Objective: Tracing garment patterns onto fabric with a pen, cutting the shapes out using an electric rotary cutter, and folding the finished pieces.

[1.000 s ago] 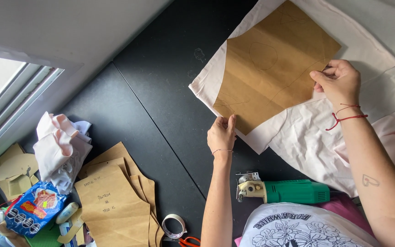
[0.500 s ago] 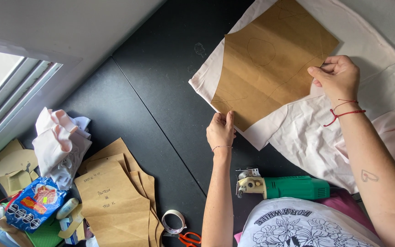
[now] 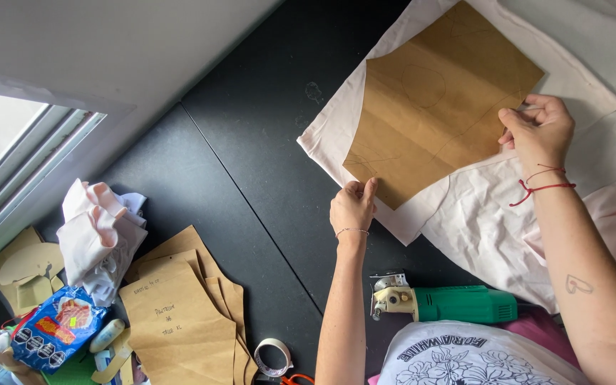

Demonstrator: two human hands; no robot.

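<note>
The brown paper [image 3: 440,107] lies flat on the pale cloth [image 3: 493,221] (spread over the black bench [image 3: 251,178]), between both hands. The left hand [image 3: 353,205] pinches its near corner, and the right hand [image 3: 540,128] pinches its far side edge.

Both hands — left hand [image 3: 352,207], right hand [image 3: 538,131] — pinch brown paper pattern [image 3: 436,107] on pale fabric [image 3: 493,221].

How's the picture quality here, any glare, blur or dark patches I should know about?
Head view: sharp, with no motion blur on the left hand or the right hand; the window at the left is blown out white; the black table shows soft grey sheen; the brown paper pattern is evenly lit, with faint shadows.
</note>
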